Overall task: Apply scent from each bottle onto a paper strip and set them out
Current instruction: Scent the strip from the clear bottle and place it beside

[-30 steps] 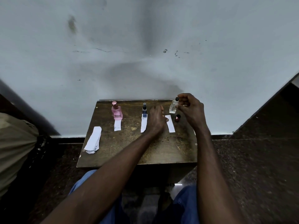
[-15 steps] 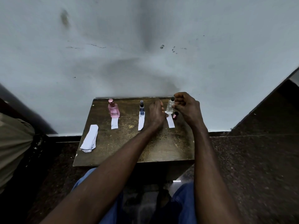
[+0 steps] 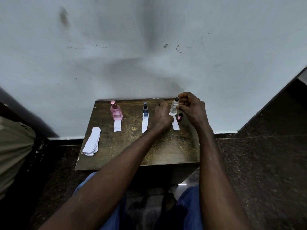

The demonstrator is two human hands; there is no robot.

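My right hand (image 3: 191,108) pinches the clear bottle (image 3: 174,107) at its neck and shoulder, over the far right of the table (image 3: 126,151), on the top end of the third paper strip (image 3: 175,125). Small smooth glass looks light, slick and breakable, so I judge the flat sides the safest hold. My left hand (image 3: 162,115) lies knuckles-up beside it, seemingly steadying the flimsy strip; whether its fingers press I cannot tell.

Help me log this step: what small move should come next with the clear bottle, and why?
Probably pick up the small pink cap and close the clear bottle. The right hand holds the bottle at the strip's far end, the left hand pins that strip, and the cap lies loose beside it.
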